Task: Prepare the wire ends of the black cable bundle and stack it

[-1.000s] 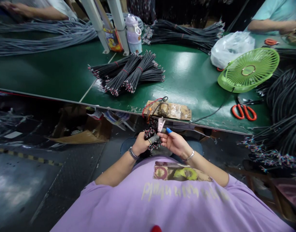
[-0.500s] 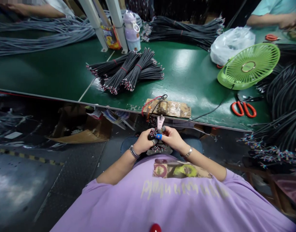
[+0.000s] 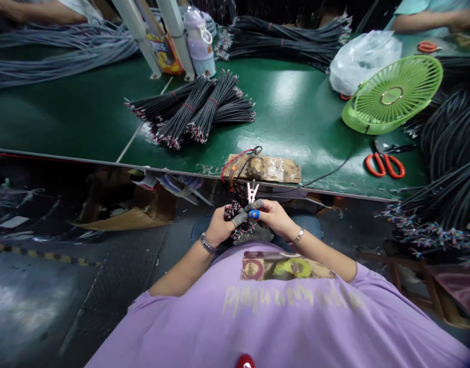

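Observation:
Close to my lap, my left hand is closed around a bundle of short black cables, whose stripped ends show red and white tips. A grey cover sits on its thumb. My right hand meets it from the right, thumb in a blue cover and a finger in a grey one, pinched together at the bundle's edge. What lies in that pinch is too small to make out. Just beyond the fingertips a pale pink clothespin points up, below a wooden board at the bench's edge.
Tied black cable bundles lie on the green bench. To the right are a green fan, red-handled scissors, a plastic bag and a heap of cables. A bottle stands at the back. Two people work opposite.
My left hand has turned and shifted slightly left, so more of the cable tips show. My right fingers stay pinched near it. The pink clothespin now shows its two legs spread apart.

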The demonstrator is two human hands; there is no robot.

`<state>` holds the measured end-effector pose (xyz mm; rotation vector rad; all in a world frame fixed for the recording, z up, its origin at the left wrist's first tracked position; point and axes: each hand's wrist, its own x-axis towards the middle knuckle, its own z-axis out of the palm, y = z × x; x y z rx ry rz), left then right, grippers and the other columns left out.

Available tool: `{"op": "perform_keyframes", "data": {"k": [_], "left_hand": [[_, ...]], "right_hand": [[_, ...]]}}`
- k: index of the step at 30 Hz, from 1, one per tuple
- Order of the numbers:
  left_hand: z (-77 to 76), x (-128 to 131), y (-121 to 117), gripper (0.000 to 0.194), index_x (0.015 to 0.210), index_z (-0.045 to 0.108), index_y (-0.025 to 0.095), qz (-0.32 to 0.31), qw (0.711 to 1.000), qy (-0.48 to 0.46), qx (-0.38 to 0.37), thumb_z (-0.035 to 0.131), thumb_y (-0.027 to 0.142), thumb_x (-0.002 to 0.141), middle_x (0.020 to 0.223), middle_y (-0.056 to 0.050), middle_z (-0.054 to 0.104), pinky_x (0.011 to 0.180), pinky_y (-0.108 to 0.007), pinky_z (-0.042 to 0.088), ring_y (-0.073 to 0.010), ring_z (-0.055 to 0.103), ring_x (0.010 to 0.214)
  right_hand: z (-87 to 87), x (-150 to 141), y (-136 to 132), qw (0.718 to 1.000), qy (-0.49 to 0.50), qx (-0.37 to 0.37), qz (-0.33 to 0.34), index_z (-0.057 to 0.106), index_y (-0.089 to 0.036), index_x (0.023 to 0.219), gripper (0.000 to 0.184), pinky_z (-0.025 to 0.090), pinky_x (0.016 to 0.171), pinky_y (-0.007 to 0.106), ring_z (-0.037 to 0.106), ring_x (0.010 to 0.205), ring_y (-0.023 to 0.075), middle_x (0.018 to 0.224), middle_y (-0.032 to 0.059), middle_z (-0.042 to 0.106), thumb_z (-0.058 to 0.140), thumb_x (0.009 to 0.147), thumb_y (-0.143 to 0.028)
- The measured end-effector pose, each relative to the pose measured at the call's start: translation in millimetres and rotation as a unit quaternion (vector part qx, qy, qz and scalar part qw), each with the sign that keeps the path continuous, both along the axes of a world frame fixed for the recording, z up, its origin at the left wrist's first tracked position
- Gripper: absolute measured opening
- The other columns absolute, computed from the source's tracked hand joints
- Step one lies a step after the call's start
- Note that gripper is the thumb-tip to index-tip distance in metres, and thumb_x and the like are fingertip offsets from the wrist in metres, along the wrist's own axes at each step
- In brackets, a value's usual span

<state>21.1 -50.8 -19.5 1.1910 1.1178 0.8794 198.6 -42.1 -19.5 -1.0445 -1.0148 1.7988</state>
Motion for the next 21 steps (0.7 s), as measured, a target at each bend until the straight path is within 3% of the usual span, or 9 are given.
{"op": "perform_keyframes", "data": {"k": [7, 16, 21], "left_hand": [[7.2, 1, -1, 0.020, 0.074, 0.065, 0.014, 0.037, 0.997, 0.031, 0.055, 0.076, 0.027, 0.063, 0.067, -0.001, 0.067, 0.057, -0.023, 0.048, -0.0126, 0.060, 0.059], [5.5, 0, 0, 0.021, 0.069, 0.064, 0.012, -0.011, 0.999, 0.012, 0.040, 0.073, 0.031, 0.067, 0.062, -0.002, 0.065, 0.056, -0.024, 0.047, -0.0131, 0.059, 0.056], [5.1, -2, 1, 0.021, 0.069, 0.065, 0.013, -0.022, 0.999, 0.020, 0.045, 0.072, 0.032, 0.069, 0.062, -0.003, 0.066, 0.056, -0.024, 0.047, -0.0137, 0.060, 0.056]], "right_hand": [[-10.9, 8, 1, 0.972, 0.189, -0.133, 0.034, 0.064, -0.014, 0.084, 0.020, 0.056, 0.062, 0.028, 0.064, 0.061, 0.0124, 0.074, 0.0063, 0.071, 0.069, 0.072, -0.030], [-13.4, 7, 3, 0.971, 0.186, -0.146, 0.033, 0.061, -0.014, 0.080, 0.030, 0.057, 0.057, 0.026, 0.066, 0.057, 0.0128, 0.070, 0.0045, 0.071, 0.080, 0.063, -0.029], [-11.8, 8, 2, 0.971, 0.180, -0.153, 0.044, 0.061, -0.013, 0.082, 0.027, 0.057, 0.056, 0.025, 0.067, 0.058, 0.0124, 0.074, 0.0060, 0.072, 0.078, 0.065, -0.025]]}}
